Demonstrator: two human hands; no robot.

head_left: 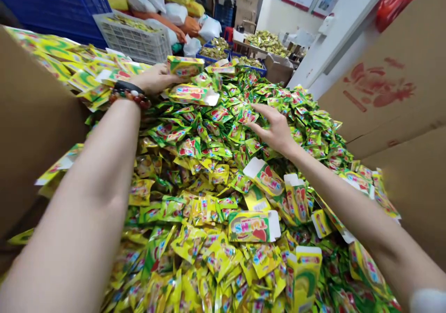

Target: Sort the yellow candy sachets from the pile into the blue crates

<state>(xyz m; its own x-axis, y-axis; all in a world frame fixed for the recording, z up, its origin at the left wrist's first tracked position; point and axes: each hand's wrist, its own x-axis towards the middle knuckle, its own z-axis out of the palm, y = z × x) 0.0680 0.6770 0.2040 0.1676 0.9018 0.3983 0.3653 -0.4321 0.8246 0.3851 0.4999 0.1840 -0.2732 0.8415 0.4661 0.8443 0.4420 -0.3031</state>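
Note:
My left hand [155, 78], with a dark band and a bead bracelet at the wrist, grips a small yellow-green carton [185, 66] at the far side of the heap. Just below it lies another carton [191, 94] with its white flap out. My right hand [275, 128] reaches over the heap of green candy sachets [223, 114], thumb and forefinger apart around one sachet [247, 116]. Nearer to me the sachets [219, 257] are mostly yellow. Several cartons with white end flaps lie on them, among them one lettered carton [251, 226].
Cardboard walls [393, 90] rise at the right and left. Flat cartons [83, 67] are piled at the far left. Beyond stand a grey crate [135, 36], a blue crate [59, 11], stuffed sacks [176, 13] and a table with more sachets [266, 42].

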